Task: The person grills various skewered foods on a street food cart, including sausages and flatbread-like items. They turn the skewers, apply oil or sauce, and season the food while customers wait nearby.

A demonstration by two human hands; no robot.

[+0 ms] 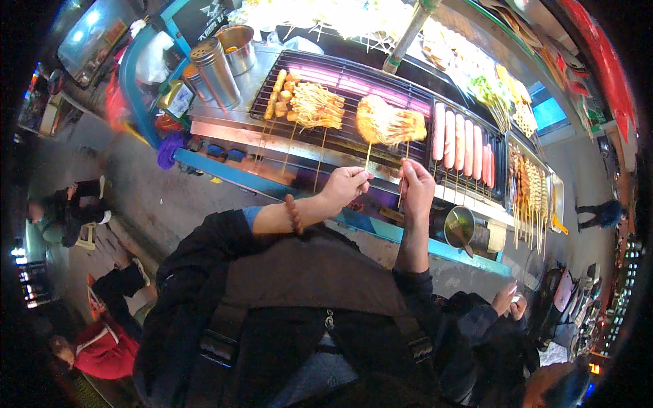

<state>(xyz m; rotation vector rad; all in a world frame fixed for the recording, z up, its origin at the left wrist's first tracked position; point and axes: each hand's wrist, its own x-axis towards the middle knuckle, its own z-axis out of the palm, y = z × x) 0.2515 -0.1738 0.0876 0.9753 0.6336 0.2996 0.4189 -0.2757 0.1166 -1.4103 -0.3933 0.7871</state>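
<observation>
My left hand (347, 188), with a beaded bracelet at the wrist, grips the stick of a flat, golden skewered food (373, 120). In my right hand (417, 186) is the stick of a skewer of enoki-like strands (408, 126). Both foods are over the black grill rack (352, 97), close together or overlapping. Farther left on the rack lie another enoki-like skewer (316, 106), a skewer of browned chunks (283, 97) and a thin rolled one (275, 94). Pink sausages on sticks (459, 143) lie in a row on the right section.
Metal shaker (217, 74) and steel pot (237, 51) stand at the cart's left end. A pot with a brush or ladle (459, 227) hangs near the blue front rail (377, 232). A tray of meat skewers (528, 186) is at right. An upright pole (410, 38) rises behind. People are nearby.
</observation>
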